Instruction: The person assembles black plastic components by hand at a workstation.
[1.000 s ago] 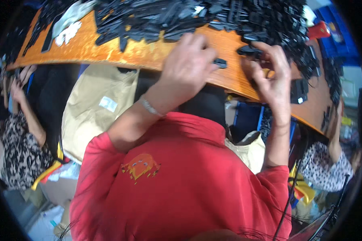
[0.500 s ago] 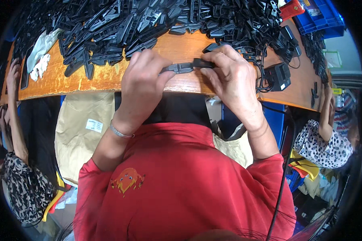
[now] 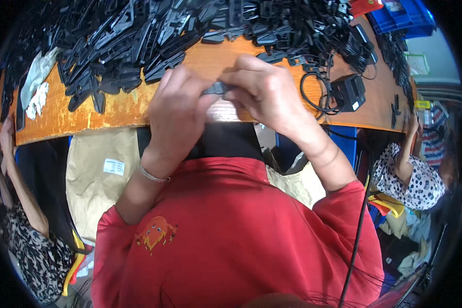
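Note:
Between my two hands, over the front of the wooden table, is a small dark plastic part. My left hand pinches one end of it, thumb toward me and fingers curled. At the other end, my right hand is closed with bent fingers. Only a short stretch of the part shows in the gap; my fingers cover the rest, and both hands are somewhat blurred. Beyond them lies a big heap of black plastic parts, the nearest pieces just past my fingertips.
White gloves lie at the left of the table. On the right are a black box-shaped device with a looped cable and a blue crate. A tan sack hangs below the edge. Co-workers' arms reach in at both sides.
My hands have come closer together, the right one moving left. Less of the dark part shows between them, and the black block at my right fingertips is now hidden. The whole view has shifted slightly.

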Demonstrator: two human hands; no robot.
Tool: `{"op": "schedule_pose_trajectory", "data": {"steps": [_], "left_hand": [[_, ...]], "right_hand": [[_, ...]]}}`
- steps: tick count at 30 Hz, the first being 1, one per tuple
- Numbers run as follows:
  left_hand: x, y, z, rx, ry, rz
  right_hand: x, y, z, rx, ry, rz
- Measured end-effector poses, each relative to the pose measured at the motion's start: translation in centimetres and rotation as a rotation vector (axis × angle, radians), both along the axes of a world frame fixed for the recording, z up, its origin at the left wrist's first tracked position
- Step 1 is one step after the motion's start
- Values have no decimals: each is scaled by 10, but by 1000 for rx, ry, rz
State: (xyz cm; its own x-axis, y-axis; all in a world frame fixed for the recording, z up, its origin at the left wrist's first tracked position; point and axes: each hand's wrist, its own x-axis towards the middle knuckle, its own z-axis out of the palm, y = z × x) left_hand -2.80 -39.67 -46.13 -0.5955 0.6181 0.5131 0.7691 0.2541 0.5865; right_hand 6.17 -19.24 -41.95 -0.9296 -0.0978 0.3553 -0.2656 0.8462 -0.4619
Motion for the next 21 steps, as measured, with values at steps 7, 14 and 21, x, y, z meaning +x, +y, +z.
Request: {"op": "schedule_pose_trajectory", "data": {"steps": [7, 14, 21], "left_hand": [[3, -60, 18, -147, -15, 7], [12, -137, 84, -245, 19, 257], [0, 64, 32, -10, 27, -86]], "right_hand": [[7, -12, -8, 7, -6, 127], [53, 57, 16, 219, 108, -511], [44, 70, 6, 311, -62, -633]]}}
